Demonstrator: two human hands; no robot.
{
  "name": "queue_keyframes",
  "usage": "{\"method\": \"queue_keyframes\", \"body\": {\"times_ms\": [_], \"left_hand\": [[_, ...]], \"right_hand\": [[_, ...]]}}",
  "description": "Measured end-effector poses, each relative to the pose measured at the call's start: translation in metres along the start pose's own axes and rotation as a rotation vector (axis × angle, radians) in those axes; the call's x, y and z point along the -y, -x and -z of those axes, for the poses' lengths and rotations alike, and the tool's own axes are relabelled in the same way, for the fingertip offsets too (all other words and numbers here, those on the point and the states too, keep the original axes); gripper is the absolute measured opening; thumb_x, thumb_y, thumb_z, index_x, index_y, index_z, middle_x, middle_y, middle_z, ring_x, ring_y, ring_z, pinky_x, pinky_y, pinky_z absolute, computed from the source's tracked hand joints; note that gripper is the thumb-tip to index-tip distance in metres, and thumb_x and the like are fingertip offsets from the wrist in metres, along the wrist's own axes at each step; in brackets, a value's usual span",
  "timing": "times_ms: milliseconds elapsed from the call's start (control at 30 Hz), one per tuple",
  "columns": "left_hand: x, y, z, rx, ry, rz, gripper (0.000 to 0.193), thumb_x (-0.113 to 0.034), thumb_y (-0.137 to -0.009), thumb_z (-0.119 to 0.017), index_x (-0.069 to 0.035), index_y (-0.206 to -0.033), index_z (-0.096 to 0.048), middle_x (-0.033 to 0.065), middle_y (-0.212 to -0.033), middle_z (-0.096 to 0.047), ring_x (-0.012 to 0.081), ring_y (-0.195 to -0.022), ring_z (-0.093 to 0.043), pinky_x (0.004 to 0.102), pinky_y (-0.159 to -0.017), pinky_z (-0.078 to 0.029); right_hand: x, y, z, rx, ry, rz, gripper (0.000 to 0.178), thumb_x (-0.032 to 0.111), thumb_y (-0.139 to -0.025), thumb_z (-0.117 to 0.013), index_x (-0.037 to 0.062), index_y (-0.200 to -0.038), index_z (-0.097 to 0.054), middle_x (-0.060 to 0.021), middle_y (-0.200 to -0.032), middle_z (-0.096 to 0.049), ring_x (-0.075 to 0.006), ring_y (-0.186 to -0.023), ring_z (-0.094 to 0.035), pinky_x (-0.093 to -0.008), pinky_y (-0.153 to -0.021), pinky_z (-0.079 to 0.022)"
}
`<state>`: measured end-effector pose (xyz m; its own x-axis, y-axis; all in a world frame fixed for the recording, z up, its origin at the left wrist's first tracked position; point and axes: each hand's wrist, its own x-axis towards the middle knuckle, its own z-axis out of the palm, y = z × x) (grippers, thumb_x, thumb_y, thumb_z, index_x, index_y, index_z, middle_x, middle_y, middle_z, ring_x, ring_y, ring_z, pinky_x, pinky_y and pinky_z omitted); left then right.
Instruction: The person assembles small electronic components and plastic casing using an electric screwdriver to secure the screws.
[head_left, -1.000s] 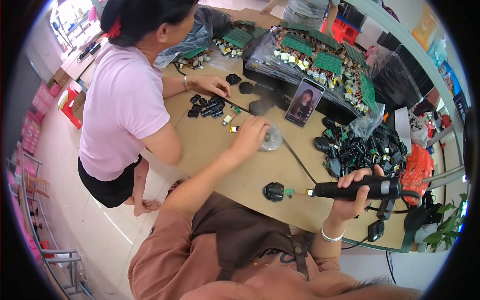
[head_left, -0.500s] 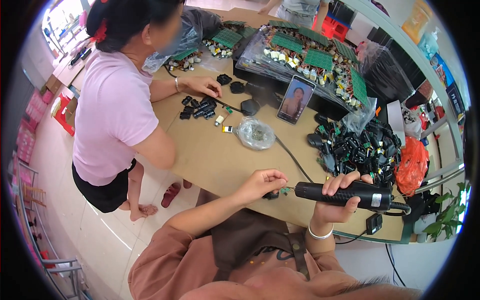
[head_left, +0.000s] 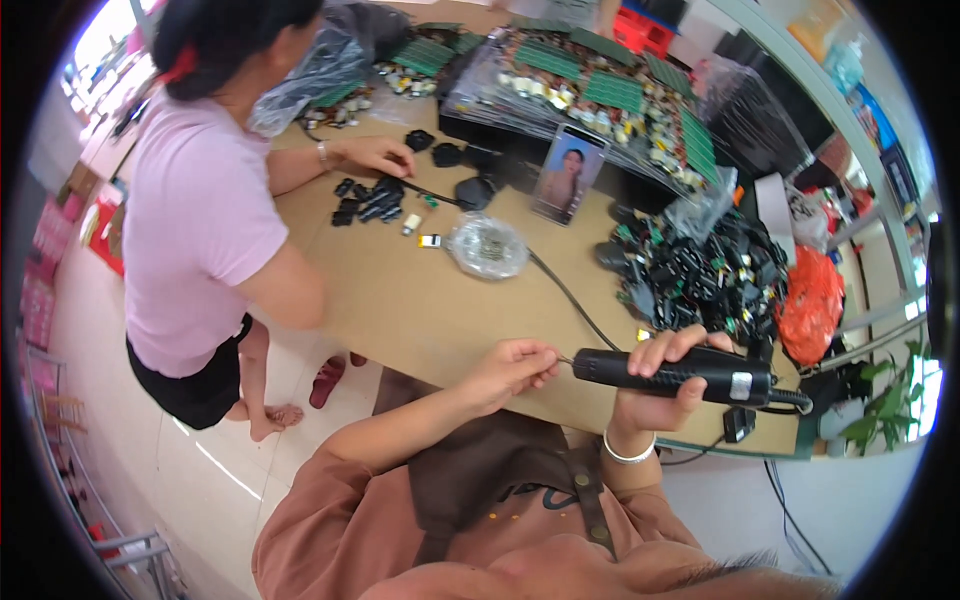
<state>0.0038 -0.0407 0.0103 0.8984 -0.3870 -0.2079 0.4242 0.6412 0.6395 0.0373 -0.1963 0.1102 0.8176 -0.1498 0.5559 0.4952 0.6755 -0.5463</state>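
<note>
above the front edge of the table (head_left: 400, 300), the right hand (head_left: 665, 385) is wrapped around the black driver (head_left: 608, 368), fingers on the far side and thumb on the near side. the driver's long axis goes almost level from right to left, and its thin bit points left, to the left hand (head_left: 515, 375). that hand is pinched closed at the bit; what its fingertips hold, i cannot tell, it is too small. farther lie the dish (head_left: 487, 246) and, beyond, the phone (head_left: 568, 175).
</note>
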Motion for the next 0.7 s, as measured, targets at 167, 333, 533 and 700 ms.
{"method": "queue_keyframes", "body": {"times_ms": [167, 333, 533, 700], "left_hand": [[0.004, 0.003, -0.001, -0.007, 0.015, -0.021, 0.021, -0.022, -0.092, -0.055, -0.004, -0.102, -0.059, 0.0018, -0.088, -0.060, 0.0066, -0.074, -0.051, 0.0193, -0.068, -0.043], [-0.011, 0.006, 0.003, -0.135, -0.281, -0.152, 0.030, -0.024, -0.090, -0.060, -0.002, -0.109, -0.057, 0.0014, -0.093, -0.060, 0.0073, -0.079, -0.052, 0.0204, -0.068, -0.043], [-0.013, 0.018, 0.025, -0.330, -1.340, -0.543, 0.045, -0.025, -0.076, -0.072, -0.004, -0.112, -0.054, 0.0112, -0.112, -0.055, 0.0250, -0.102, -0.053, 0.0348, -0.085, -0.045], [0.000, 0.025, 0.019, -0.332, -1.502, -0.659, 0.049, -0.023, -0.067, -0.078, -0.006, -0.107, -0.055, 0.0142, -0.116, -0.052, 0.0325, -0.103, -0.051, 0.0400, -0.085, -0.045]], "right_hand": [[-0.004, 0.002, 0.004, 0.075, 0.024, -0.004, 0.051, 0.027, -0.081, -0.067, 0.0122, -0.118, -0.036, -0.0076, -0.083, -0.044, -0.0174, -0.056, -0.050, -0.0296, -0.048, -0.047], [-0.004, -0.001, 0.002, 0.106, 0.160, 0.045, 0.050, 0.030, -0.083, -0.063, 0.0125, -0.121, -0.035, -0.0086, -0.084, -0.044, -0.0153, -0.055, -0.047, -0.0268, -0.046, -0.045], [-0.022, -0.001, 0.005, 0.077, 0.223, -0.113, 0.065, 0.033, -0.075, -0.075, 0.0129, -0.121, -0.035, -0.0098, -0.086, -0.049, -0.0190, -0.060, -0.054, -0.0330, -0.051, -0.050], [-0.045, 0.003, 0.004, 0.204, 0.300, -0.092, 0.058, 0.034, -0.081, -0.068, 0.0092, -0.121, -0.034, -0.0101, -0.085, -0.047, -0.0173, -0.056, -0.051, -0.0298, -0.048, -0.047]]}}
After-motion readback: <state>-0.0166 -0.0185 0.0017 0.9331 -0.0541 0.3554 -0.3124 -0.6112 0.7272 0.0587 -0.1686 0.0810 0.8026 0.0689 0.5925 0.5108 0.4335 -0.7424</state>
